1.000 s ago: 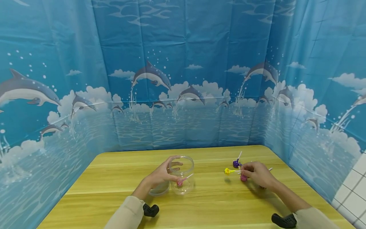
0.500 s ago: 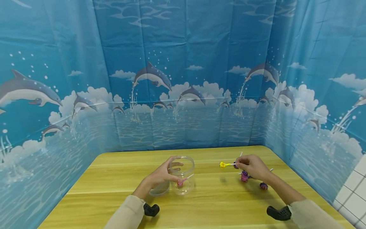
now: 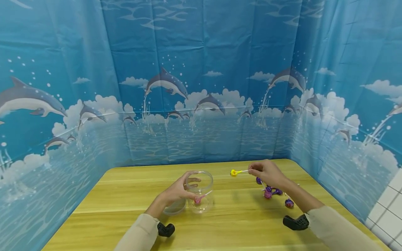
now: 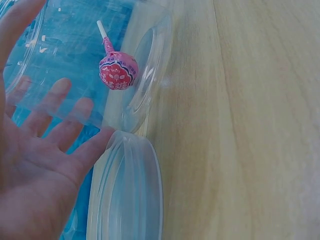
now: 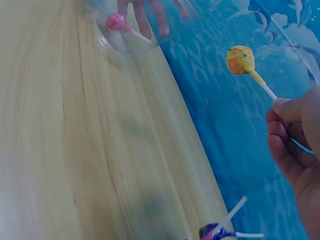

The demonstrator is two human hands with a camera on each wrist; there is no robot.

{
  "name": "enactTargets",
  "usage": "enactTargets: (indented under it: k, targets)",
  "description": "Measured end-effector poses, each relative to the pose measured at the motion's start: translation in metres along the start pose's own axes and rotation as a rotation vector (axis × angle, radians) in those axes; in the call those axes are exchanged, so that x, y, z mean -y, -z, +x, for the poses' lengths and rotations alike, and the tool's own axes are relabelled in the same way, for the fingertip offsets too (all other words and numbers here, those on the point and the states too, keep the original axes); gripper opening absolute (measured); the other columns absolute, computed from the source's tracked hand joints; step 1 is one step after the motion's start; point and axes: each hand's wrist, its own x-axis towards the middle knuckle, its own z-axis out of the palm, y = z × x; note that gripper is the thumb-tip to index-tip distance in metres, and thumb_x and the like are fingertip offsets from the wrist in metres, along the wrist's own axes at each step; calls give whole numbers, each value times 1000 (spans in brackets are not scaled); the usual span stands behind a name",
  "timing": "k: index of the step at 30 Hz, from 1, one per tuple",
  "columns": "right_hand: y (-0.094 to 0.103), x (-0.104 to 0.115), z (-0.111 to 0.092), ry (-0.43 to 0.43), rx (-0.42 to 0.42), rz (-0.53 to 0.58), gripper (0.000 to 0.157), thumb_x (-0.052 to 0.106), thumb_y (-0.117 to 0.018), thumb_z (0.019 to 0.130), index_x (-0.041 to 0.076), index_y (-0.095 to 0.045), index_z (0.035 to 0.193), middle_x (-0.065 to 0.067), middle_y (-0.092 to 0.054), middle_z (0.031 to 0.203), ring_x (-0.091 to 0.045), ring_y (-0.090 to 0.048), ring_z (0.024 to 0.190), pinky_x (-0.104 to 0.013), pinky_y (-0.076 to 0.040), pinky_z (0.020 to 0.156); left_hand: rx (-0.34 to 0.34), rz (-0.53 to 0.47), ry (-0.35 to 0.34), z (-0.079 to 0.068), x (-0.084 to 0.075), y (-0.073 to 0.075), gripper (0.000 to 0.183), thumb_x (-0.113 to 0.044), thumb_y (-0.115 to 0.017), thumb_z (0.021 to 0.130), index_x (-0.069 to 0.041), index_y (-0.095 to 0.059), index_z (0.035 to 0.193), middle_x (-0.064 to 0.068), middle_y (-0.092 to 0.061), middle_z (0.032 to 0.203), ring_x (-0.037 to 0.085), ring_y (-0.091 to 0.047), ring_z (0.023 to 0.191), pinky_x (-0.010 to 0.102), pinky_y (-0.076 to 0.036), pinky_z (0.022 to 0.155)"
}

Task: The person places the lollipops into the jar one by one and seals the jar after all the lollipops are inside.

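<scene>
A clear plastic jar [image 3: 207,188] stands upright without its lid on the table. My left hand [image 3: 176,190] holds it from the left side, thumb in front and fingers spread round the back. Inside, at the bottom, lies a pink lollipop [image 4: 118,71] with its stick leaning up. A clear round lid [image 4: 132,195] lies on the table beside the jar, below my left hand. My right hand [image 3: 268,173] pinches the white stick of a yellow lollipop [image 5: 241,60] between thumb and fingers. That lollipop is in the air, right of the jar, its wrapped head pointing left.
Several purple and pink lollipops [image 3: 268,194] lie loosely grouped on the right of the wooden table [image 3: 132,195], below my right forearm. One purple-and-red lollipop [image 3: 289,203] sits a little apart. A blue dolphin-print curtain [image 3: 204,139] hangs behind the table and at both sides.
My right hand has carried the yellow lollipop up and left, away from the other lollipops, which show more fully now. My left hand and the jar have stayed in place.
</scene>
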Motion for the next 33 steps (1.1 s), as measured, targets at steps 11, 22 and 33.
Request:
enactTargets:
  k: [11,22,33]
  targets:
    - [-16,40,33,106,57,25,10,12,-65,103,9,-74,98,2,-71,91,-17,-58,73,-35,-48,66,-10,50,-3,2,1,1,87,-6,-79,90,-24,-32,161,17,-46,151,45,-49,136,52,-49,103]
    - [-55,71,65,250,168,-1,11,7,-67,102,7,-77,98,7,-71,84,-9,-58,64,-30,-50,61,-4,63,-1,2,1,0,86,-8,-78,91,-23,-30,162,21,-41,155,44,-46,138,52,-47,105]
    - [-86,87,83,332,190,-65,11,6,-68,101,5,-78,97,6,-72,82,-6,-60,63,-27,-52,61,-44,170,22,-3,-5,0,85,-17,-82,90,-30,-34,159,10,-37,158,32,-52,130,54,-47,101]
